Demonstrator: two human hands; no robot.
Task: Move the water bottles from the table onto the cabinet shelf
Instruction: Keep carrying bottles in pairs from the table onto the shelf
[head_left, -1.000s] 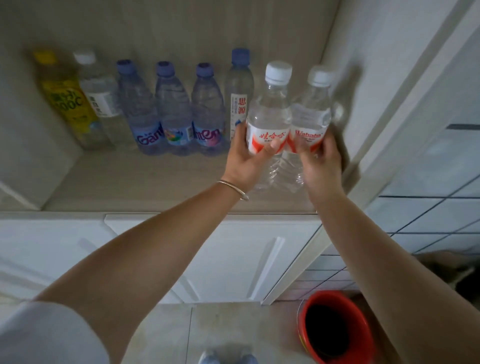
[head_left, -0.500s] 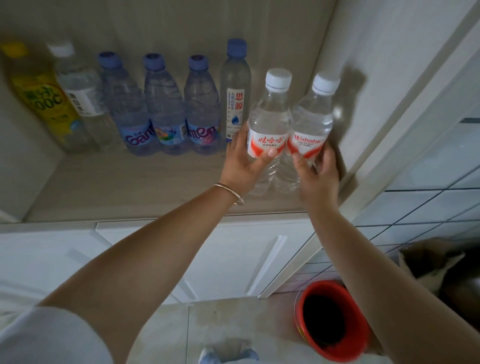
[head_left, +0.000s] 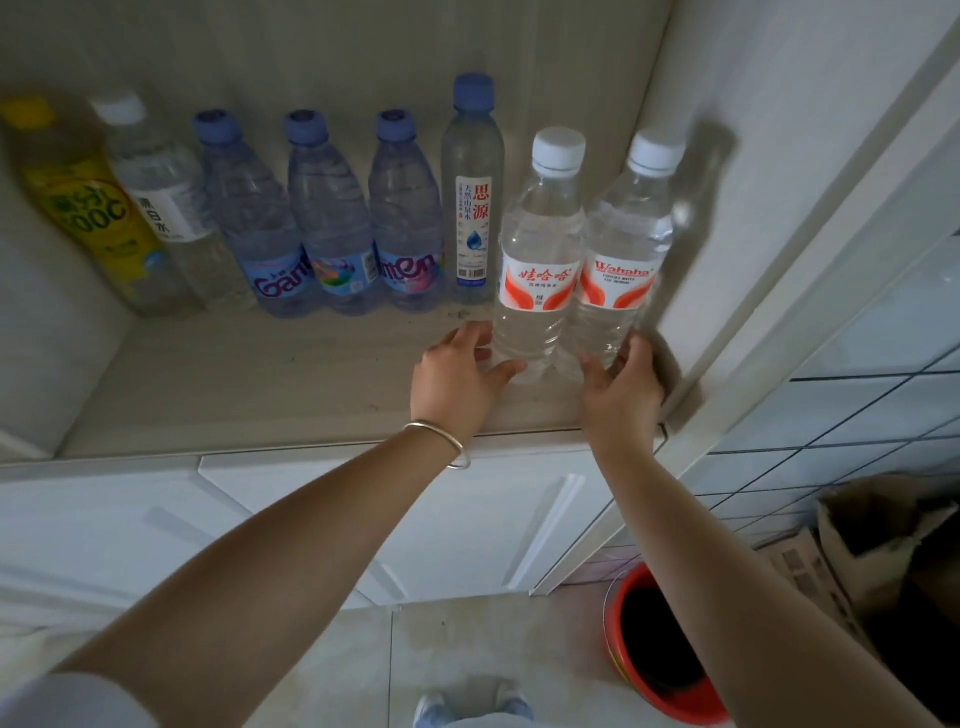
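Two clear water bottles with white caps and red-white labels stand upright side by side at the right end of the cabinet shelf (head_left: 260, 384): the left bottle (head_left: 540, 234) and the right bottle (head_left: 626, 234). My left hand (head_left: 457, 374) is low at the left bottle's base, its fingers spread and loosely cupped round it. My right hand (head_left: 621, 389) is likewise loose at the right bottle's base. Both bottles rest on the shelf board.
Further left, along the back, stand a tall blue-capped bottle (head_left: 472, 208), three blue-capped bottles (head_left: 332, 218), a white-capped bottle (head_left: 166, 208) and a yellow drink bottle (head_left: 83, 208). The cabinet's side wall (head_left: 753, 156) is just right of the two bottles. A red bucket (head_left: 613, 623) and a cardboard box (head_left: 841, 525) sit on the floor.
Both hands gripped the two bottles at their labels and lowered them onto the shelf. The hands have since slid down to the bases and loosened.
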